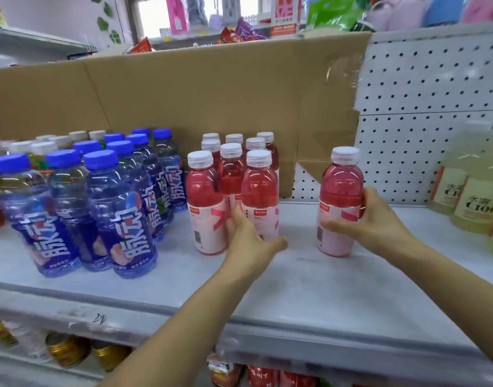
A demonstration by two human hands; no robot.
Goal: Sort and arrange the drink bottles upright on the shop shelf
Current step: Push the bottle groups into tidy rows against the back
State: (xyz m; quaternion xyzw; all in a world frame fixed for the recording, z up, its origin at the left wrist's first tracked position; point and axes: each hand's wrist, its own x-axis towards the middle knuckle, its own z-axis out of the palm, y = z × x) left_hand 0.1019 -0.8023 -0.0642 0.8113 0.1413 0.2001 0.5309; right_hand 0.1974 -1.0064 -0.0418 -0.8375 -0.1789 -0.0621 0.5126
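Note:
Several pink drink bottles with white caps stand upright in a cluster on the white shelf (pixel 295 289). My left hand (pixel 248 238) grips the front right bottle of that cluster (pixel 260 188) low on its label. A separate pink bottle (pixel 341 191) stands upright further right on the shelf, and my right hand (pixel 371 219) holds it around its label, thumb in front. To the left stand several blue-capped bottles (pixel 108 196) in rows, upright.
A brown cardboard sheet (pixel 184 90) leans against the back behind the bottles. White pegboard (pixel 424 107) backs the right side. Pale yellow bottles (pixel 474 202) stand at the far right. White-capped bottles (pixel 44 143) sit at the back left. Cans (pixel 66 349) fill the lower shelf.

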